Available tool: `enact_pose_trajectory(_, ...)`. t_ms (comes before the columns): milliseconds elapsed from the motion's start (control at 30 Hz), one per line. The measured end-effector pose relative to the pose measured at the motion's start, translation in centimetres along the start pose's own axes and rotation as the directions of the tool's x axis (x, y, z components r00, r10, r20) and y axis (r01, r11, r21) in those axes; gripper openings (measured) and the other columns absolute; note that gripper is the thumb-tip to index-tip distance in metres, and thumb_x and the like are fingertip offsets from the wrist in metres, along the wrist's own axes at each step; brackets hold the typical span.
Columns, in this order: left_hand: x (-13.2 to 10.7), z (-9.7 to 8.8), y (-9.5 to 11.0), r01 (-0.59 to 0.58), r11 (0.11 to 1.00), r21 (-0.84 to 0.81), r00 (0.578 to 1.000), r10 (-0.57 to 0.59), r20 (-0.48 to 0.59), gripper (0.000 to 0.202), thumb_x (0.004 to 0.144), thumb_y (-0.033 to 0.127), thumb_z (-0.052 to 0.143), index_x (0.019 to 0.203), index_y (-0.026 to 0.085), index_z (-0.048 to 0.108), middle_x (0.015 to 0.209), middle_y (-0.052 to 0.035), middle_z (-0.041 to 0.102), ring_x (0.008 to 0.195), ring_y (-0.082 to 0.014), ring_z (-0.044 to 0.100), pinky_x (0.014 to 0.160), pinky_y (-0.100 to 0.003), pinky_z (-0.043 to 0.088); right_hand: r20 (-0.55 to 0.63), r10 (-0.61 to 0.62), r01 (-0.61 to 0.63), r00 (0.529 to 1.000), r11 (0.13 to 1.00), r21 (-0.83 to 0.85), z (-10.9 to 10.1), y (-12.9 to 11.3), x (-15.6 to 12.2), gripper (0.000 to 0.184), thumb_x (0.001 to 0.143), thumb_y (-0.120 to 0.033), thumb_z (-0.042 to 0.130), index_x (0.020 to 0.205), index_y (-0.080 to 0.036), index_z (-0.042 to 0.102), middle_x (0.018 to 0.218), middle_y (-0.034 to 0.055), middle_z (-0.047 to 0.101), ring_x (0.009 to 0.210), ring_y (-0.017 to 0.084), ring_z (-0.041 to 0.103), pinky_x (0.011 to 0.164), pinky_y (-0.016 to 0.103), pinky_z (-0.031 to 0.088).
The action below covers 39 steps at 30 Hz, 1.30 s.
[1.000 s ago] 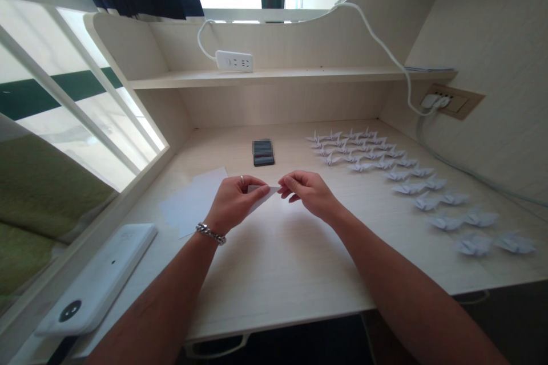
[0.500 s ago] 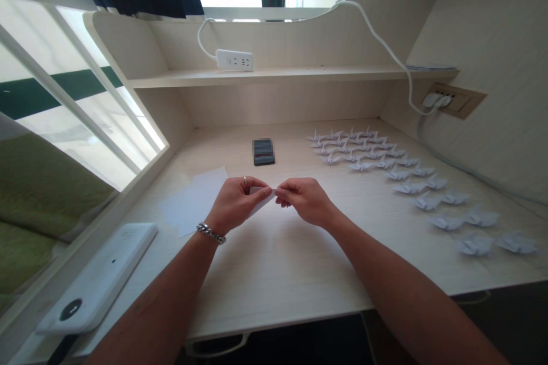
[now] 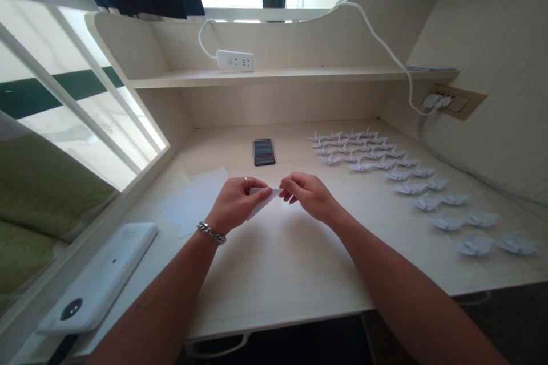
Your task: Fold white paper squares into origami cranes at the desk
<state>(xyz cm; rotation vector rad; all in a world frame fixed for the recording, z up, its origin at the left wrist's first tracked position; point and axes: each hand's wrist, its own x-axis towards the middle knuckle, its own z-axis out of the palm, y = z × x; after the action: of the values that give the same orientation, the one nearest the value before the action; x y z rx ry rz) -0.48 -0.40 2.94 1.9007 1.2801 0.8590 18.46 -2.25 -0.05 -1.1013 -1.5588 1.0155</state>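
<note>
A folded paper (image 3: 261, 199) is pinched by the left hand (image 3: 234, 204) above the bench (image 3: 278, 262), seemingly to steady it, the right hand (image 3: 309, 196) is curled at its tip, grip unclear, and loose sheets (image 3: 194, 201) are kept within reach.

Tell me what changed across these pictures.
The right hand has drawn back rightward along the folded white paper, its fingertips now at the paper's right tip. The left hand keeps hold of that paper. The rows of white origami cranes and the loose white paper sheets stayed put.
</note>
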Motion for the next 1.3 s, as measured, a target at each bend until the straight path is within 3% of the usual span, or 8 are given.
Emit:
enact_pose_trajectory(133,-0.1,0.1,0.3,-0.025,0.998,0.052,1.0,0.024,0.019,0.027,0.074,0.041,0.066,0.075,0.015,0.075,0.057,-0.0008,0.065,0.048,-0.0109,0.05,0.043,-0.02,0.035,0.031,-0.059,0.064,0.998,0.983,-0.17,0.4,0.1,-0.3,0.02,0.085,-0.034,0.059,0.076,-0.017,0.066,0.07,0.0031,0.069,0.066,0.014,0.063,0.064,0.026,0.049)
enact_pose_trajectory(367,-0.1,0.2,0.3,-0.071,0.996,0.055,0.996,0.069,0.048,0.025,0.074,0.039,0.065,0.074,0.015,0.074,0.058,-0.0008,0.065,0.052,-0.011,0.052,0.046,-0.02,0.037,0.056,-0.038,0.047,0.998,0.986,-0.162,0.6,-0.3,-0.4,0.018,0.085,-0.028,0.055,0.075,-0.016,0.065,0.07,0.0032,0.068,0.066,0.013,0.063,0.063,0.025,0.048)
enact_pose_trajectory(500,0.0,0.4,0.0,0.012,0.993,-0.121,0.999,-0.007,0.04,0.028,0.071,0.041,0.069,0.076,0.013,0.073,0.057,-0.0011,0.064,0.048,-0.0097,0.048,0.044,-0.021,0.034,0.049,-0.004,0.006,0.999,0.999,-0.048,0.6,-0.6,-0.3,0.018,0.084,-0.028,0.055,0.075,-0.015,0.064,0.07,0.0044,0.068,0.063,0.014,0.062,0.06,0.026,0.049)
enact_pose_trajectory(667,0.2,0.5,-0.2,0.08,0.916,-0.394,0.996,-0.092,-0.012,0.028,0.062,0.037,0.078,0.073,0.013,0.071,0.065,-0.0038,0.068,0.056,-0.0124,0.056,0.051,-0.023,0.041,0.042,0.084,-0.087,0.996,0.993,0.079,0.6,-0.4,-0.1,0.018,0.082,-0.029,0.058,0.073,-0.014,0.062,0.067,0.0049,0.067,0.058,0.013,0.06,0.057,0.027,0.05)
enact_pose_trajectory(800,0.2,0.6,-0.2,0.1,0.924,-0.37,0.995,-0.104,0.011,0.025,0.062,0.035,0.079,0.07,0.013,0.072,0.062,-0.0035,0.067,0.054,-0.0118,0.055,0.05,-0.023,0.04,0.069,0.102,-0.107,0.992,0.991,0.084,1.0,-0.1,0.0,0.019,0.081,-0.032,0.061,0.074,-0.015,0.062,0.067,0.0039,0.068,0.056,0.011,0.059,0.055,0.025,0.049)
enact_pose_trajectory(1000,0.3,0.9,-0.4,0.096,0.9,-0.426,0.993,-0.117,-0.022,0.03,0.058,0.033,0.082,0.078,0.012,0.072,0.067,-0.0039,0.069,0.055,-0.0115,0.056,0.049,-0.023,0.04,0.078,0.175,-0.188,0.982,0.957,0.22,1.2,0.1,0.2,0.024,0.074,-0.036,0.07,0.068,-0.014,0.061,0.06,0.0029,0.067,0.05,0.01,0.057,0.05,0.023,0.048)
enact_pose_trajectory(1300,0.2,1.0,-0.7,0.072,0.918,-0.39,0.997,-0.081,-0.007,0.038,0.062,0.036,0.08,0.091,0.012,0.072,0.074,-0.0068,0.073,0.06,-0.0138,0.061,0.053,-0.024,0.044,0.11,0.258,-0.279,0.96,0.916,0.289,1.5,-0.2,0.1,0.036,0.072,-0.048,0.072,0.075,-0.012,0.07,0.065,0.0058,0.07,0.053,0.009,0.06,0.053,0.022,0.05)
